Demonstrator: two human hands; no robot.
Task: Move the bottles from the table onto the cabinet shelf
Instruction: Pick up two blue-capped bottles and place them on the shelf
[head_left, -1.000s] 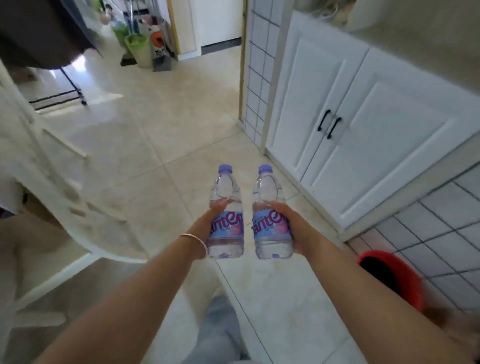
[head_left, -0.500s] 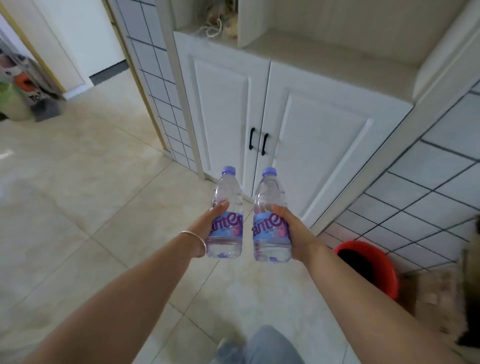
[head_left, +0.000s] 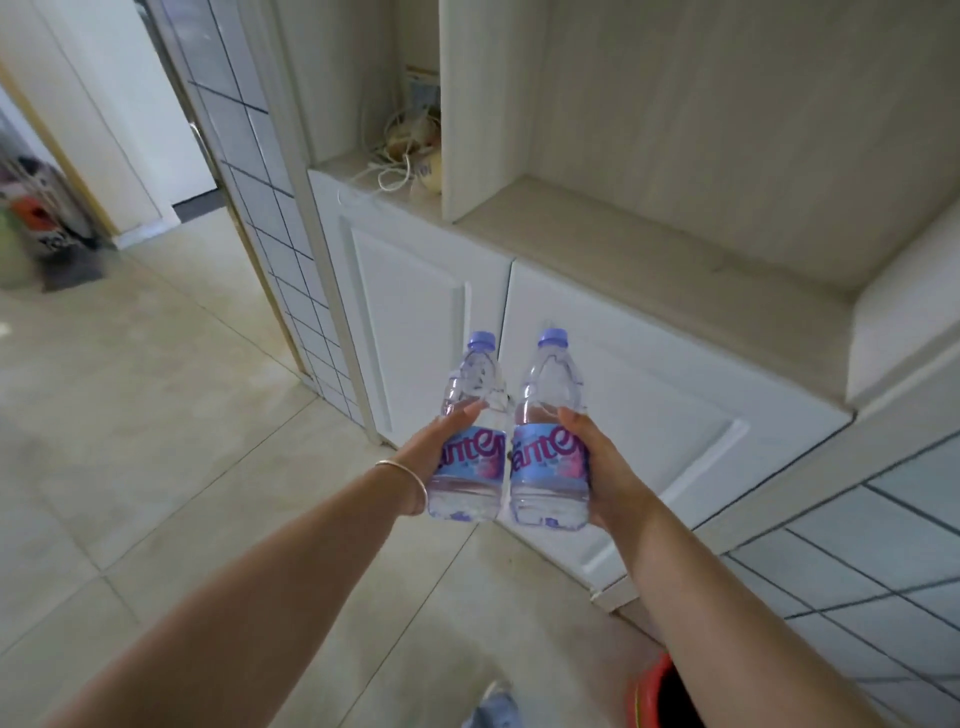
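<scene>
I hold two clear water bottles with purple caps and blue-pink labels, upright and side by side in front of the cabinet doors. My left hand grips the left bottle around its label. My right hand grips the right bottle the same way. Both bottles hang below and in front of the cabinet shelf, a pale open niche above the white doors. The wide right bay of the shelf lies bare.
A vertical divider splits the shelf; the left bay holds tangled white cables and small items. A tiled pillar stands left of the cabinet. A red bucket sits on the floor by my right arm. Clutter sits far left.
The view has swung up and closer to the cabinet, so the open shelf now fills the upper right. Both hands still hold the bottles, now nearer the doors.
</scene>
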